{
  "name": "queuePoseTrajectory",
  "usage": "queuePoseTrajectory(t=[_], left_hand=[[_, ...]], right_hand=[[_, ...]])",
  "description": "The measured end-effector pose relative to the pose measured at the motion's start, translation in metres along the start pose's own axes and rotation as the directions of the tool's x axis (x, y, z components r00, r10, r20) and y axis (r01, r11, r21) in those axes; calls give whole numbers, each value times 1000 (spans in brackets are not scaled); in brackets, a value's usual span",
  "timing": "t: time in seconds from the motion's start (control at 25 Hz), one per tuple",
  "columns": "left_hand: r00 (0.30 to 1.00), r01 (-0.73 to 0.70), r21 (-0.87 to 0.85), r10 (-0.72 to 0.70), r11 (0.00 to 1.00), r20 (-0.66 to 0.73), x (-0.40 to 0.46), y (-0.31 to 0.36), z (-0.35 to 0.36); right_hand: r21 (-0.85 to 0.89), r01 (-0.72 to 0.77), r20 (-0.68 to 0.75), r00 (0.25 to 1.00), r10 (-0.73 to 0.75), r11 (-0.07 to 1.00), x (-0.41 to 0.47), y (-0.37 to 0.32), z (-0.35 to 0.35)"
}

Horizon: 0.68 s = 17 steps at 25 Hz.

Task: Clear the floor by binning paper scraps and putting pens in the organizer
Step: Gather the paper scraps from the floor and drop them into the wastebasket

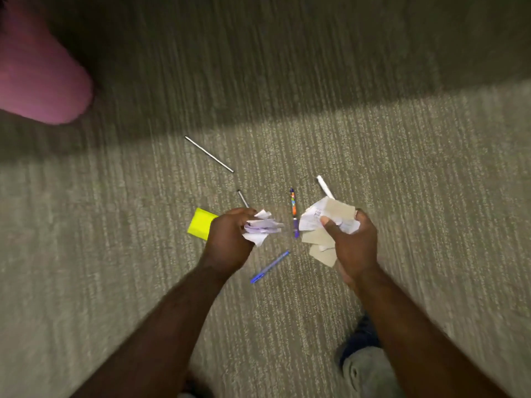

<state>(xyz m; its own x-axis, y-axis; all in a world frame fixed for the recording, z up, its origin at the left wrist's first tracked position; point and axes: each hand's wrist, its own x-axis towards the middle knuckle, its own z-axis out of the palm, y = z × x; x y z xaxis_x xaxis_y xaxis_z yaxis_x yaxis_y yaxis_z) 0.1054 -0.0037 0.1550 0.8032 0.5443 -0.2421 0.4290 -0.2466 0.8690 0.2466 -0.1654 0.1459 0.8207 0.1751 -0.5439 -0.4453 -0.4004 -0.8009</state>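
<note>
Head view: both hands over the carpet (402,168), each full of scraps.
Left hand (227,239): fingers clamped on white scraps (263,228).
Right hand (355,245): fingers clamped on card scraps (324,222).
Pens: blue pen (270,267) and patterned pen (293,212) between the hands; others beyond the fingers.
Yellow pad (201,222): beside left fingers.
Bin: not visible.
Tip: merge both wads, squeeze tight, then carry.
</note>
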Motion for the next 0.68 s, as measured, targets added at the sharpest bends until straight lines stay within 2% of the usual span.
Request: queuePoseTrajectory(t=[0.16,0.32,0.44,0.68], left_hand=[[985,48,29,-42,998,-168,-61,13,-152],[952,162,-35,-165,986,-258,-101,44,-249],[926,213,-108,-236,971,-293,-111,74,-287],[862,241,-222,-313,945,-398,-103,105,-326]], right_hand=[[139,-61,146,988,40,988,-89,-77,77],[196,-68,238,971,20,978,-176,-148,130],[192,-85,318,948,20,978,-217,-186,157],[119,-87,376,926,36,989,-232,-232,196]])
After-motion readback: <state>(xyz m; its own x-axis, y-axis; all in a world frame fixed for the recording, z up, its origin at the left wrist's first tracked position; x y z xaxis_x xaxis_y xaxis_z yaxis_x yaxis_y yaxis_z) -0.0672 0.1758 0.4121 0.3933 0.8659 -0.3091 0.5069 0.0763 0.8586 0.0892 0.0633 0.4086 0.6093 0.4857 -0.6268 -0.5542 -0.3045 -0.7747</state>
